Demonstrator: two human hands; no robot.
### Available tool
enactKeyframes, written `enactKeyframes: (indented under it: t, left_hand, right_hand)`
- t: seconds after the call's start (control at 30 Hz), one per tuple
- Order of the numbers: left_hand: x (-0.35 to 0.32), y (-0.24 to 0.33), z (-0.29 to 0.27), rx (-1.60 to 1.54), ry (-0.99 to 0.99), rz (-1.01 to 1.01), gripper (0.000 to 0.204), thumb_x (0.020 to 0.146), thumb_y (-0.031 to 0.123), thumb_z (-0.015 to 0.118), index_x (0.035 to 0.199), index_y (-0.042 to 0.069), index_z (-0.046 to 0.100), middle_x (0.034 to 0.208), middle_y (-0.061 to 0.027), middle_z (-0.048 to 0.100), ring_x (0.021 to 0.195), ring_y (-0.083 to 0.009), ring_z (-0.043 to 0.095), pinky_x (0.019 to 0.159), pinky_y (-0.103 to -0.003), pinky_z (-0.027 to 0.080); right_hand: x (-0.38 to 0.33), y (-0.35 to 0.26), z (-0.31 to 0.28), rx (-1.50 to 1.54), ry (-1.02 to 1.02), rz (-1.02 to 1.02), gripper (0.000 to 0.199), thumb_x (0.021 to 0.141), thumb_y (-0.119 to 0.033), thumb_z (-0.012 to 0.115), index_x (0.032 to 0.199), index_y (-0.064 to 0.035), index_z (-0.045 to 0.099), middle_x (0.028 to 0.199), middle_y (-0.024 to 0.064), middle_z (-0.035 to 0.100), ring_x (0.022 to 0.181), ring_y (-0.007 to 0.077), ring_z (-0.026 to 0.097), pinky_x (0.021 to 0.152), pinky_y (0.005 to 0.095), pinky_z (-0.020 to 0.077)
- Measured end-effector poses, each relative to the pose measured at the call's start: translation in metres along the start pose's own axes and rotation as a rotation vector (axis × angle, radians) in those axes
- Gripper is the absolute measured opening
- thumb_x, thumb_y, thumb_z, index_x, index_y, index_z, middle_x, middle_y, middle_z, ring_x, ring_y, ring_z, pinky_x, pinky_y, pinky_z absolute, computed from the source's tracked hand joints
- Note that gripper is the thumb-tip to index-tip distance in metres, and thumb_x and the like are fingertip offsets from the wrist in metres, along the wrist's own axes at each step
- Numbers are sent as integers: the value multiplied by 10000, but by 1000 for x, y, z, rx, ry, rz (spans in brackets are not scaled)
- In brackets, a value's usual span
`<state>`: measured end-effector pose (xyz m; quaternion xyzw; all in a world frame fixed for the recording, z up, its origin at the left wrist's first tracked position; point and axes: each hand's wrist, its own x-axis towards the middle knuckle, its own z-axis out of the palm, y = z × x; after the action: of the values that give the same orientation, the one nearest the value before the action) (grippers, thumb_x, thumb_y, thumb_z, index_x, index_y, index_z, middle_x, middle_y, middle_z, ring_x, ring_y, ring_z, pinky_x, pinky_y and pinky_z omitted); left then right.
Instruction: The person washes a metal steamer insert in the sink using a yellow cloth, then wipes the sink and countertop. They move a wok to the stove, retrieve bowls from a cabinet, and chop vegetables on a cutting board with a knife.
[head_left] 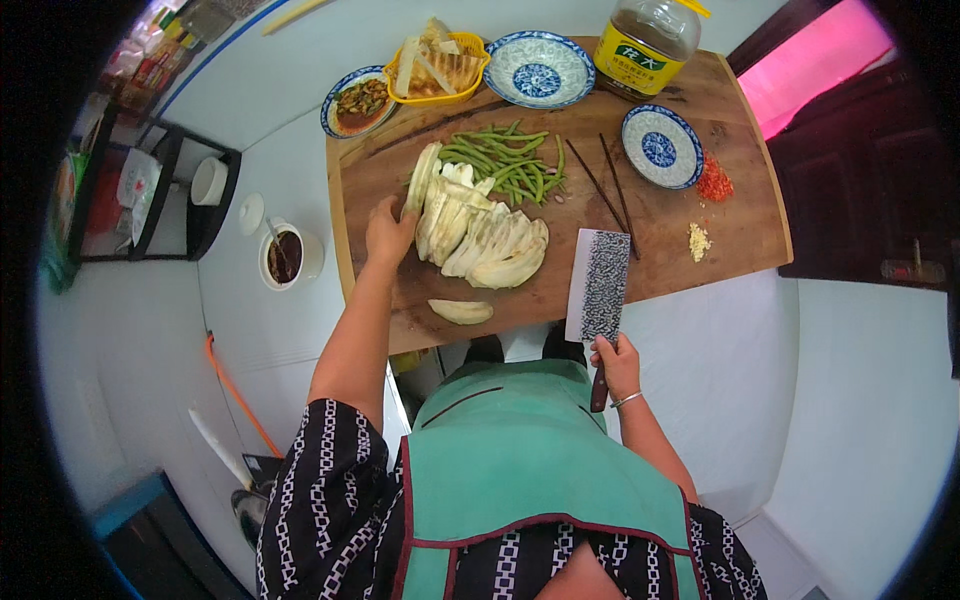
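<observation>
Pale, peeled eggplant slices (480, 235) lie fanned in a row on the wooden cutting board (690, 265). At the row's left end, my left hand (388, 232) rests against the outermost slice, thumb and fingers apart. My right hand (618, 366) is closed round the dark wooden handle of a cleaver (600, 285). Its wide blade points away from me, over the board's near edge, to the right of the slices. One loose eggplant piece (461, 311) lies nearer me. Behind the row is a heap of green beans (505, 160).
Two dark chopsticks (605, 190), a blue-and-white plate (663, 147), chopped red pepper (714, 180) and minced garlic (699, 241) lie to the right. Along the back stand a sauce dish (360, 103), yellow basket (437, 70), patterned bowl (539, 70) and oil jug (645, 50). A white pot (308, 256) stands left.
</observation>
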<state>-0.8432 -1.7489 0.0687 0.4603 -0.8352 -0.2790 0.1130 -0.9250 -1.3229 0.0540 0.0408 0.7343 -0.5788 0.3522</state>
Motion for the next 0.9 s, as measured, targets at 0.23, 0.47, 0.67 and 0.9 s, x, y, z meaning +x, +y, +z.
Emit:
enactKeyframes:
  t: [0.23,0.47,0.67,0.9]
  left_hand:
    - [35,-30,21,-32,-69,40,544,769,274,624,1224,8,491,1138,-221,569,1040,-346,555,883,-407,431]
    - [31,5,4,-8,-347,25,391,782,235,613,1086,-10,589,983,-220,626,927,-342,601,798,-397,457]
    - [10,-16,20,-328,-572,-99,283,846,190,546,1029,-17,603,891,-159,640,791,-256,600,726,-358,451]
    - [-52,-19,7,-458,-542,-292,238,856,156,540,982,-35,606,849,-83,631,739,-161,562,679,-321,446]
  right_hand:
    - [-10,16,36,170,-35,112,163,883,-195,568,876,-39,522,783,56,596,613,100,565,555,243,474]
    - [-4,15,83,34,-84,30,154,889,-192,559,882,-42,523,785,61,602,609,98,569,558,239,477]
    - [19,-20,117,-54,-212,8,188,869,-192,567,885,-7,536,744,48,596,598,109,577,542,252,473]
    - [64,-50,116,-233,-525,-48,167,864,-183,569,859,-24,517,722,36,575,589,106,561,554,261,472]
